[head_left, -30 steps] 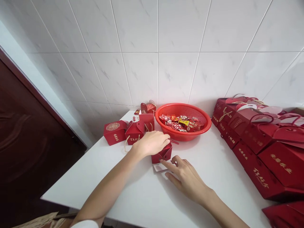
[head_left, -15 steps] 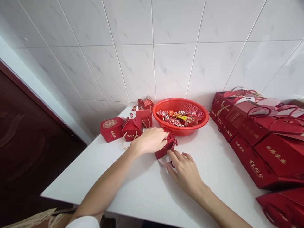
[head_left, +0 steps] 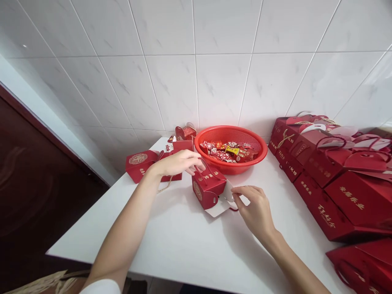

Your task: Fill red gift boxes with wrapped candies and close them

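A small red box (head_left: 211,184) lies on its side on the white table, its flaps open toward me and to the right. Above its upper left edge is my left hand (head_left: 180,161), fingers curved by the dark red cord handle (head_left: 200,173); whether they hold the cord is hidden. At the right, my right hand (head_left: 252,204) pinches the edge of a white-lined flap (head_left: 228,192) between thumb and fingers. Just behind the box stands a red plastic basket (head_left: 260,155) with wrapped candies (head_left: 232,150) in it.
Several red boxes (head_left: 139,163) stand at the back left of the white table (head_left: 171,249), partly behind my left hand. Many more red boxes (head_left: 324,204) are stacked along the right side. A tiled wall (head_left: 223,90) rises behind, and a dark door (head_left: 36,171) is at the left.
My left hand has risen and shifted left off the box's top. My right hand has moved right and up to the flap. The box now shows its open flaps and patterned end.
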`<action>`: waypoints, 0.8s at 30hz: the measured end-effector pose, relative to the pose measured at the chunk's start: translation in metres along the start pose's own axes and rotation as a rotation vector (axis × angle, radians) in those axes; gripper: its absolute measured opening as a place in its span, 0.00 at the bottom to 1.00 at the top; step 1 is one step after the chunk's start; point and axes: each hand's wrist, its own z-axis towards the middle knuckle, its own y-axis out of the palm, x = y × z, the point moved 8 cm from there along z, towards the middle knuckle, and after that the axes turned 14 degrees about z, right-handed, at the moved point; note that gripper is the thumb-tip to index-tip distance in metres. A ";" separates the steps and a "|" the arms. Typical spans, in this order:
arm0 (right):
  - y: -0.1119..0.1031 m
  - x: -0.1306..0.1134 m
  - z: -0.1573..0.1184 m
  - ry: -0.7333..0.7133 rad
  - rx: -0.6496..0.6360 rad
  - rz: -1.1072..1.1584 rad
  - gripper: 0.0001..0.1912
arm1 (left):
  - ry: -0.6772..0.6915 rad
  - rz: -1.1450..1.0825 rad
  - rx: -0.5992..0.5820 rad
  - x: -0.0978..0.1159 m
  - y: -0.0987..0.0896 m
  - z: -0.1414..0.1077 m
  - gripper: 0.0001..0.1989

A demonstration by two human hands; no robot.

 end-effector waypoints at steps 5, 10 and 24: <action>-0.012 0.002 0.006 0.183 0.048 0.388 0.08 | -0.023 0.170 0.326 -0.001 -0.020 -0.003 0.13; -0.023 0.006 0.011 0.335 0.103 0.538 0.08 | 0.151 0.347 0.459 0.034 -0.009 -0.011 0.11; -0.039 0.018 0.014 0.313 0.164 0.427 0.10 | 0.252 0.604 0.050 0.059 0.049 -0.010 0.15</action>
